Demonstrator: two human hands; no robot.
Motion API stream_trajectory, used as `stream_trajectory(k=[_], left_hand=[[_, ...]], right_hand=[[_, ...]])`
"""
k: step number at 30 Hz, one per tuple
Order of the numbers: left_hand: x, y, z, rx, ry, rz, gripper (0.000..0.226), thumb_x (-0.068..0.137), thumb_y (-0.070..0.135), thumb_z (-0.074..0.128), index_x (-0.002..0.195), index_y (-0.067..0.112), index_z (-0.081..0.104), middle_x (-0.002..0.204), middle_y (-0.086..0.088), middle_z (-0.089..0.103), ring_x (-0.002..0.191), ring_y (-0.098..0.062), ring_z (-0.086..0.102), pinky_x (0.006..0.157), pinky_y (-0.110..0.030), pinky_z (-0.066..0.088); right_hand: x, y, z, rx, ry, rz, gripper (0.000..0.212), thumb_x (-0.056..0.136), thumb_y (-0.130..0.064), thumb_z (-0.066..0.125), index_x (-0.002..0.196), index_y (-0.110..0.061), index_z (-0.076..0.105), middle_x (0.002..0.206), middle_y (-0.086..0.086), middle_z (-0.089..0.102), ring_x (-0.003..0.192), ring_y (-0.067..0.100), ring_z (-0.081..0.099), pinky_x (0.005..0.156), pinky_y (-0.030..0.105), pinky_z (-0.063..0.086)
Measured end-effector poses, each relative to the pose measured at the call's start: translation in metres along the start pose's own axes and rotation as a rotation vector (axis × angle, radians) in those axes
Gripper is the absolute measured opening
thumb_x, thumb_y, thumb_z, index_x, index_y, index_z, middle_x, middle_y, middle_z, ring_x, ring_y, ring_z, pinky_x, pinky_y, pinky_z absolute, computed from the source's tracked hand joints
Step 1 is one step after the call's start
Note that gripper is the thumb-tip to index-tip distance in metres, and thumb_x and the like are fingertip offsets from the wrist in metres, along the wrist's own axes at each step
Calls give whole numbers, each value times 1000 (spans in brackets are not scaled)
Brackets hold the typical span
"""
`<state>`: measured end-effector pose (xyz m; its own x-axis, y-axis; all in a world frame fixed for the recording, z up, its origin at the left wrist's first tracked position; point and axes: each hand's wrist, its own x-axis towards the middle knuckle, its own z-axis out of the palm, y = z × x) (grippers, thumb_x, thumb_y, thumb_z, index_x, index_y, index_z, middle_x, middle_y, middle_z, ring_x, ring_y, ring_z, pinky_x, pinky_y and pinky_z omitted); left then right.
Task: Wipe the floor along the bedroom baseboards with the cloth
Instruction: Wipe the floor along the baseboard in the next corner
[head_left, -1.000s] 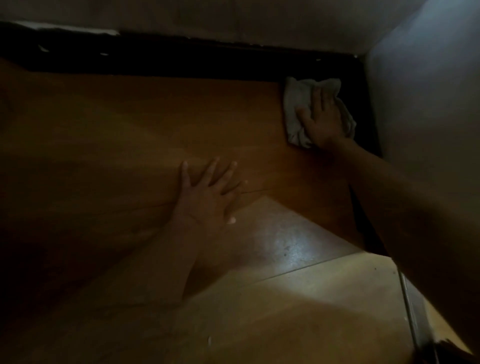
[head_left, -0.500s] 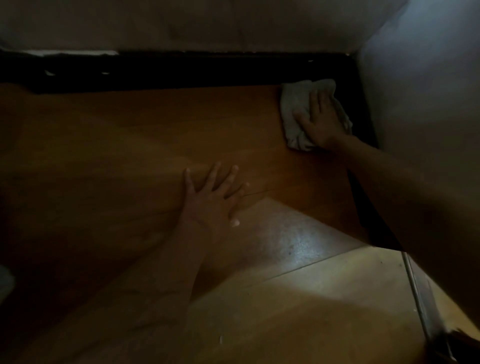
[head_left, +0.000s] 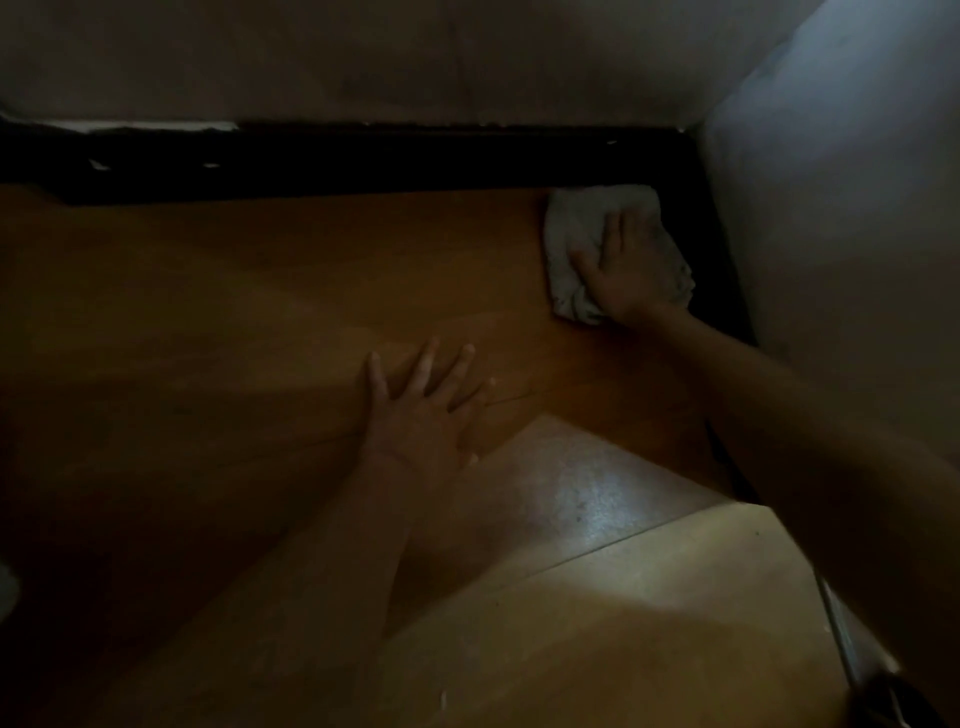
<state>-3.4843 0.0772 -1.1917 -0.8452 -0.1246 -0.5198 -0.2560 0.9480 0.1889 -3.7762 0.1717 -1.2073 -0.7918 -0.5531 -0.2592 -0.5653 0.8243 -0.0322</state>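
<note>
A crumpled pale grey cloth (head_left: 571, 234) lies on the wooden floor (head_left: 260, 322) in the dim room corner, touching the dark baseboard (head_left: 363, 161) along the far wall. My right hand (head_left: 631, 270) presses flat on top of the cloth, fingers pointing toward the corner. A second dark baseboard (head_left: 719, 270) runs along the right wall beside the cloth. My left hand (head_left: 423, 410) rests flat on the floor with fingers spread, nearer to me and left of the cloth, holding nothing.
Pale walls (head_left: 841, 208) meet in the far right corner. A brighter lit patch of floor (head_left: 597, 613) lies near me. A metal strip (head_left: 852, 639) runs along the floor at the lower right. The left side is in deep shadow.
The view has tilted, so the corner sits lower in frame. My right hand and the cloth stay in the corner, shifted only slightly. My left hand stays planted on the floor.
</note>
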Motion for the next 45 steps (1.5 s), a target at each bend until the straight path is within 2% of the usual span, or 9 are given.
stream_trajectory(k=[6,10,15,22,29,34,38,43,45], left_hand=[[1,0,0,-7,3,-1,78,94,61,38,150,43,-13,156,7,-33,143,-28,-29,104,-75,-7],[-1,1,0,6,4,4,78,94,61,37,149,42,-15,156,6,-33,143,-28,-29,105,-75,-4],[-2,3,-2,2,-16,-3,78,96,58,38,149,41,-16,155,5,-35,142,-28,-31,104,-75,-5],[-1,2,0,-22,-10,0,77,95,59,39,150,43,-12,155,6,-34,142,-28,-31,104,-76,-5],[-1,1,1,4,15,4,76,95,60,36,149,43,-15,155,6,-34,143,-27,-31,104,-75,-7],[-1,1,2,8,32,10,76,95,61,34,150,42,-14,156,6,-33,143,-27,-29,103,-75,-8],[2,0,4,6,23,4,76,95,62,33,150,42,-15,156,6,-33,142,-28,-31,102,-75,-8],[0,-1,4,2,33,10,76,95,61,34,150,41,-14,156,6,-32,143,-28,-30,104,-76,-7],[1,-1,4,-2,23,8,75,95,61,34,150,42,-14,156,6,-32,143,-28,-30,103,-76,-8]], right_hand=[[6,-5,-2,17,5,84,76,101,-53,26,152,0,8,160,21,5,148,31,3,119,41,-1],[14,7,0,21,8,-15,86,96,-62,24,152,2,9,159,22,7,148,32,4,120,40,1],[23,-3,-2,85,93,72,98,85,-71,15,149,3,22,154,24,25,143,33,22,118,39,13],[-55,-4,26,202,166,157,75,98,-56,33,152,-6,19,159,16,17,147,26,14,119,37,4],[18,-24,-3,203,239,127,88,86,-65,20,140,1,40,141,22,44,130,32,41,110,36,26],[5,-13,3,37,96,-354,70,97,-53,40,150,-8,29,157,17,22,145,28,18,116,27,2],[23,12,-6,72,116,-93,78,92,-62,29,151,-12,26,158,18,20,147,29,12,119,34,5],[20,-4,3,-33,116,-274,68,100,-52,33,153,-12,20,160,15,14,148,28,8,119,37,2],[26,6,-4,29,103,-121,69,100,-54,31,153,-13,19,160,15,13,148,26,8,119,37,5]])
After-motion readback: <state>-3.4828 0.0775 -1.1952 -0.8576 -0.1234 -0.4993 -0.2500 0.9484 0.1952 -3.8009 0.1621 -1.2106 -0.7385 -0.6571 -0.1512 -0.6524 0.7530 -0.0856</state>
